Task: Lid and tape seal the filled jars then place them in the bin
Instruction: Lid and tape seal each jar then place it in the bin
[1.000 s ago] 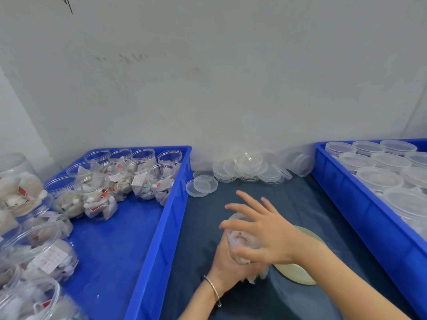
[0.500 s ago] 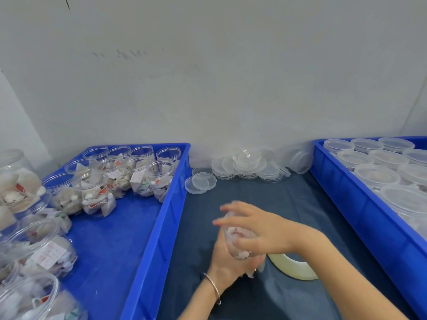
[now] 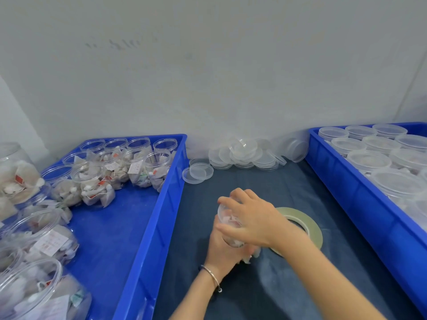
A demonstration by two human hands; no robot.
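The jar [image 3: 228,224] sits between both hands above the dark mat [image 3: 288,185], in the gap between 2 blue bins. It is clear plastic, filled with pale sachets that show through its wall. The left hand [image 3: 223,250] grips it from below and behind, fingers wrapped round the lower body; a thin bangle [image 3: 212,274] circles that wrist. The right hand [image 3: 250,224] covers the top, its fingers curled over the rim and thumb pressed to the near side, so whether a lid is already on the jar cannot be told.

Just right of the hands, a tape roll [image 3: 307,221] lies flat on the mat, partly hidden by the right wrist. A heap of loose clear lids [image 3: 245,154] lies against the wall at the far edge of the mat, with 2 more lids [image 3: 198,173] lying nearer the left bin [image 3: 147,227]. That bin holds open filled jars [image 3: 97,183], uncapped, clustered at its far end and along its left side. The right bin [image 3: 360,204] holds lidded jars [image 3: 369,158] packed closely together.
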